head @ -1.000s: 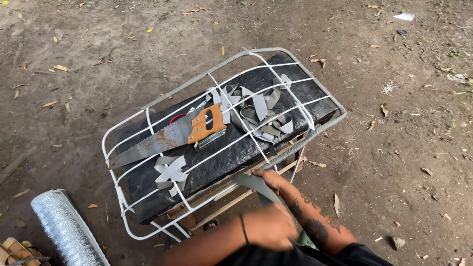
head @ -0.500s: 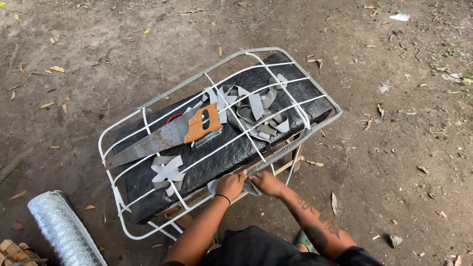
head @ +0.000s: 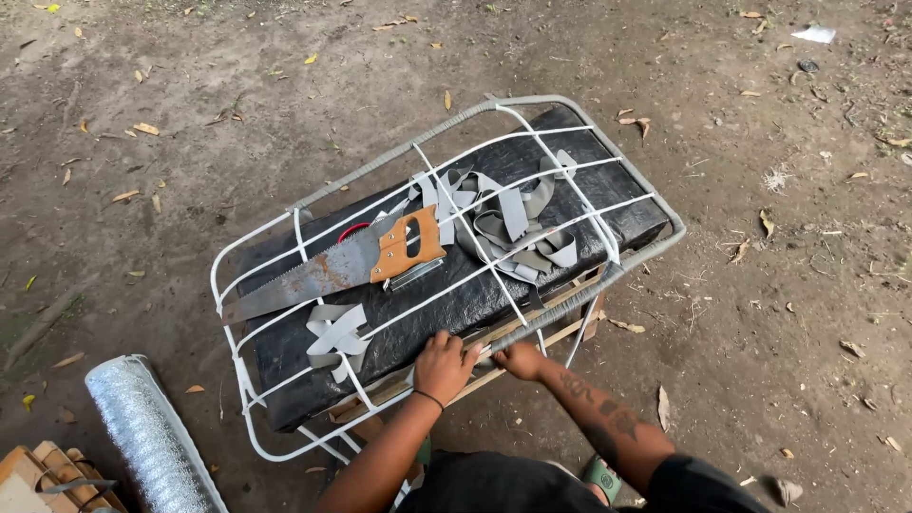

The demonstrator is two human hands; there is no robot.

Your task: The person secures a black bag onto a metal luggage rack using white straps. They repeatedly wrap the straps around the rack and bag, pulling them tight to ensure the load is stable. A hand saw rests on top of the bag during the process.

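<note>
A white metal wire frame (head: 285,228) lies over a black padded block (head: 475,294) on the dirt. My left hand (head: 445,366) and my right hand (head: 519,361) sit side by side on the frame's near rail, fingers curled around a grey strip wound on the rail there. A hand saw (head: 332,266) with a rusty blade and an orange handle rests on top of the frame. A tangle of grey straps (head: 508,223) lies to its right, and a smaller bunch of grey strap pieces (head: 334,332) lies below the blade.
A roll of silver foil material (head: 152,442) lies at the lower left beside stacked wood pieces (head: 38,475). Dry leaves are scattered over the bare ground around the frame. Wooden slats (head: 560,332) show under the black block.
My left hand came forward to join the right hand at the near rail. The grey strip that was held loose below the frame is now against the rail.
</note>
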